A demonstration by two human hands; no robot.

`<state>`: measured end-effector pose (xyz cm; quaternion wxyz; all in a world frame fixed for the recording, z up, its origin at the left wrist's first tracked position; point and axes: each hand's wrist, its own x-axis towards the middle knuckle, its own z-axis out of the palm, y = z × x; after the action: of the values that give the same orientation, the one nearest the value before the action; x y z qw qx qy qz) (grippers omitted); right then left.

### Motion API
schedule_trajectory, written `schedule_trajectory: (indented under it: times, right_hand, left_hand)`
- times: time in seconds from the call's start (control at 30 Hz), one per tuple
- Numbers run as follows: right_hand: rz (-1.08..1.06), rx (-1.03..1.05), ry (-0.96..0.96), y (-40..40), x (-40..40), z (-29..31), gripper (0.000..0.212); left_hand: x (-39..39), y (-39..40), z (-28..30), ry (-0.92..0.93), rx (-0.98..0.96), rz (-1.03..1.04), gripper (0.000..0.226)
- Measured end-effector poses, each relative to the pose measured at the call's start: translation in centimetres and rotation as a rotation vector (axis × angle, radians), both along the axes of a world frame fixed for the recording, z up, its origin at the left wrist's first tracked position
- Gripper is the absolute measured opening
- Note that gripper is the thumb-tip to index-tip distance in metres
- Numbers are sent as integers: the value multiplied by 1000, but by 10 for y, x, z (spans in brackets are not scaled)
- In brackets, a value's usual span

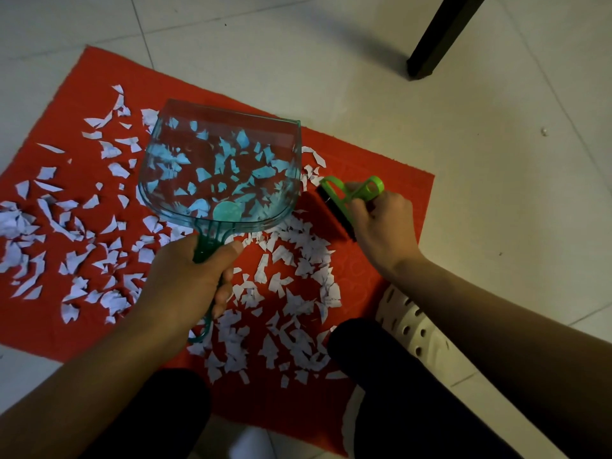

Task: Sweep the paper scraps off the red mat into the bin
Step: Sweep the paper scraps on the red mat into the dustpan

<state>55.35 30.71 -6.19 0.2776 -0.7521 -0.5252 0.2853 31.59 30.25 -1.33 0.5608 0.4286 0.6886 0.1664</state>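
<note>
Scraps of torn white paper (99,233) all over flat red fabric mat (357,270) on floor | left hand (185,279) fingers curled round handle of clear teal plastic dustpan (220,167), raised | right hand (381,223) grips small green brush (347,200) | step: sweeping about to begin | next: lower pan edge to mat | bin not visible.

A home, it seems: pale floor tiles (463,134) with grout lines, a dark furniture leg (440,34) standing near the red mat (381,180).
</note>
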Motion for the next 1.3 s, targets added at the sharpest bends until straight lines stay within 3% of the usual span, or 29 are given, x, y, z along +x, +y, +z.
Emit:
schedule_trajectory:
  times: [0.17,0.37,0.83,1.07,1.3]
  right_hand:
    - [-37,-34,-103,8,11,-7,25]
    - [120,-55,25,-2,-17,-1,27]
    - [-62,-35,-136,36,7,-6,29]
    - [146,-57,-65,25,-16,-9,28]
    - [-24,-37,-97,31,2,-6,29]
  left_hand:
    - [-1,0,0,4,4,-5,35]
    - [-2,0,-1,8,-1,7,37]
    - [-8,3,-2,40,22,26,39]
    - [-9,2,-3,28,17,35,38]
    - [-11,1,-2,17,24,37,38]
